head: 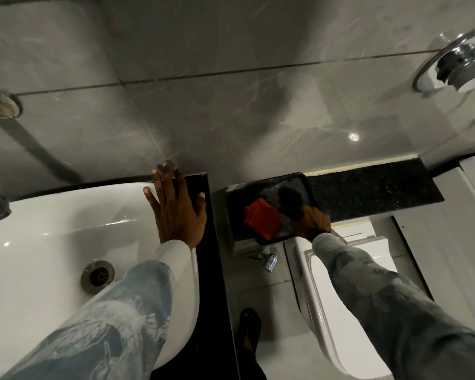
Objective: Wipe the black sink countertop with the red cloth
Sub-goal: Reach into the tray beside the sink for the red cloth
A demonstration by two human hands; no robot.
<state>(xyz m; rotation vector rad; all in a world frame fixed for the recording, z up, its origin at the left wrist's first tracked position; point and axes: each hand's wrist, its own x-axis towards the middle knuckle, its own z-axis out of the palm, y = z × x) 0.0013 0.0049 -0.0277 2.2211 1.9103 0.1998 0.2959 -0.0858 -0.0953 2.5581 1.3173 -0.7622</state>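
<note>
Left hand (176, 212) flat, fingers spread, on black desk (203, 256) beside white sink (39, 256). Red cloth (261, 220) in black tray (305, 178), frame center-right; right hand (309, 220) on tray edge, finger state unclear. Toilet (340, 297) below.

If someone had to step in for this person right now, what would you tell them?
Left hand: open, flat on the black countertop at the sink edge.
Right hand: at the black tray on the ledge, beside the red cloth; whether it has a grip on the cloth is unclear.
Done: no wiping visible.
Left: pick up the cloth, wipe the countertop.
</note>
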